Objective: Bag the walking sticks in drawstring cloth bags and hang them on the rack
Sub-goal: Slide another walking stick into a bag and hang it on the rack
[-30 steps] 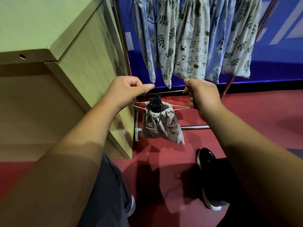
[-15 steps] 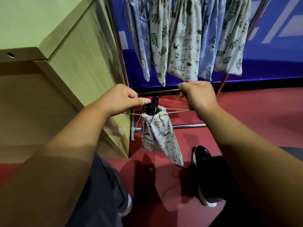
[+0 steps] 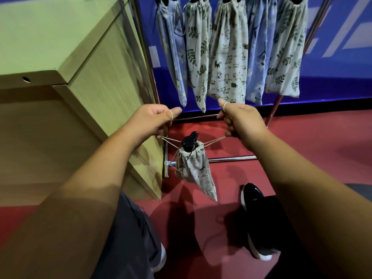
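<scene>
Clenching drawstrings (image 3: pixel 213 141) in left hand (image 3: pixel 153 119) and right hand (image 3: pixel 242 122), we are cinching the soft bag (image 3: pixel 193 168). It is seemingly hanging light.

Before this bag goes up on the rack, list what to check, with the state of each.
1. Left hand grips its drawstring: ok, the cord is looped over the thumb.
2. Right hand grips the other cord: ok.
3. Both cords taut: ok, they run straight from the bag mouth to the hands.
4. Cat-print bag gathered round the black handle: ok, the handle top sticks out.
5. Free spot on the rack among the hung bags: cannot tell, the top rail is out of frame.
</scene>
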Action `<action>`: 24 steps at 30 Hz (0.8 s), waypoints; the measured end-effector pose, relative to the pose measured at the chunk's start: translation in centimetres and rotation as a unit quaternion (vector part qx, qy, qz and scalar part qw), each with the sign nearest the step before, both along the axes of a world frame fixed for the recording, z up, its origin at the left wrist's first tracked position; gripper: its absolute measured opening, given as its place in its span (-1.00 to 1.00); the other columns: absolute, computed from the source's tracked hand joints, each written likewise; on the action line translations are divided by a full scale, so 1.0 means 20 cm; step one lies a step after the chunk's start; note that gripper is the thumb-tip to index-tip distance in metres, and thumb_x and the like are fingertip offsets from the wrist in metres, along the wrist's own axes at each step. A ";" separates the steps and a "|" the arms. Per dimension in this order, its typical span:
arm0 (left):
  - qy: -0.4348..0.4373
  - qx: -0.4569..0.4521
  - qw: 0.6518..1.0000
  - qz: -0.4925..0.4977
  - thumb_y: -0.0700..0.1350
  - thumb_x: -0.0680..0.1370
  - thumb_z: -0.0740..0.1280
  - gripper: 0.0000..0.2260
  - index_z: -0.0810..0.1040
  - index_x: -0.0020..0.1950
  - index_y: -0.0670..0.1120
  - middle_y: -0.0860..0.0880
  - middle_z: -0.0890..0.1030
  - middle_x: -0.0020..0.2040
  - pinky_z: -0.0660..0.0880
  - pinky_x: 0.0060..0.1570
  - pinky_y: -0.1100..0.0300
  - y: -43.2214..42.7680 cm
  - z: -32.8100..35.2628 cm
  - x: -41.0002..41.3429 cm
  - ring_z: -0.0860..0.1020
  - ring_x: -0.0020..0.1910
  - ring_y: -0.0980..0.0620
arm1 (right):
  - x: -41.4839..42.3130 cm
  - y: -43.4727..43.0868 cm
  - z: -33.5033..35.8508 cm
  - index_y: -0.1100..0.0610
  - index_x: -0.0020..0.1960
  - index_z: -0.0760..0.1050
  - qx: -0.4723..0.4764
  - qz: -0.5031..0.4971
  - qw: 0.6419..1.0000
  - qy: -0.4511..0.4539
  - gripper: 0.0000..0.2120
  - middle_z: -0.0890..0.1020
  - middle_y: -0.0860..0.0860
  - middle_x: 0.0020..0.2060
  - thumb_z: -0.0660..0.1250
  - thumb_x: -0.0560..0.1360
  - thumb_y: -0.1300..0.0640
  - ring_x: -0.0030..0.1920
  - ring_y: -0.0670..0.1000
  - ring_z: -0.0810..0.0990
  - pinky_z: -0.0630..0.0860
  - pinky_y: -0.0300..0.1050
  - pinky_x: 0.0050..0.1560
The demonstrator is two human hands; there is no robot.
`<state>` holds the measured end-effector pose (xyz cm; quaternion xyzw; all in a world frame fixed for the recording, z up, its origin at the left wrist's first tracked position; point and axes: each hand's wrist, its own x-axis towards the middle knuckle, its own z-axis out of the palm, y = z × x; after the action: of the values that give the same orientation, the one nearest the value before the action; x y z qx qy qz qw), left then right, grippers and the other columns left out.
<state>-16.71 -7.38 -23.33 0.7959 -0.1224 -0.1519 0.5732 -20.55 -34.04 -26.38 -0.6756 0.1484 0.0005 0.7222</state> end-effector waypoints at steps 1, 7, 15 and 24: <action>-0.003 -0.022 1.000 -0.002 0.23 0.47 0.56 -0.55 0.49 -0.30 -0.08 -0.02 0.38 -0.49 0.44 -0.29 0.03 0.00 0.00 0.01 0.33 -0.55 0.01 | 0.00 0.02 0.01 0.12 -0.12 0.62 0.039 0.026 0.999 0.002 -0.65 0.40 -0.04 -0.44 0.47 0.60 -0.17 -0.44 -0.02 0.29 0.35 -0.09 -0.24; 0.004 -0.109 0.992 0.060 0.14 0.41 0.59 -0.63 0.48 -0.20 -0.05 -0.07 0.55 -0.31 0.59 -0.17 0.16 -0.08 0.00 0.02 0.55 -0.30 0.02 | 0.01 0.10 0.03 0.06 -0.05 0.53 -0.021 0.084 0.996 0.030 -0.38 0.55 0.04 -0.20 0.52 0.35 -0.48 -0.20 0.06 0.59 0.68 0.08 0.00; 0.000 -0.074 0.993 0.091 0.05 0.55 0.54 -0.72 0.75 0.01 -0.18 -0.01 0.70 -0.25 0.57 -0.13 0.10 -0.18 -0.02 0.02 0.54 -0.34 0.10 | 0.06 0.15 0.01 0.18 -0.06 0.67 0.029 0.058 0.998 -0.010 -0.62 0.74 0.10 -0.19 0.50 0.58 -0.16 -0.11 0.10 0.63 0.61 0.00 0.03; -0.053 0.001 0.996 0.072 -0.10 0.47 0.63 -0.85 0.80 0.03 -0.05 -0.06 0.79 -0.07 0.62 0.24 -0.04 -0.27 -0.07 0.02 0.74 0.00 0.02 | 0.07 0.16 0.01 0.25 0.00 0.71 0.028 0.088 0.996 0.010 -0.82 0.75 0.17 -0.17 0.42 0.65 0.14 -0.17 0.05 0.75 0.67 -0.04 -0.01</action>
<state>-16.35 -12.88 -24.79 0.8104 -0.0943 -0.0682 0.5743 -19.23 -30.75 -26.25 -0.6657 0.0957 0.0748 0.7363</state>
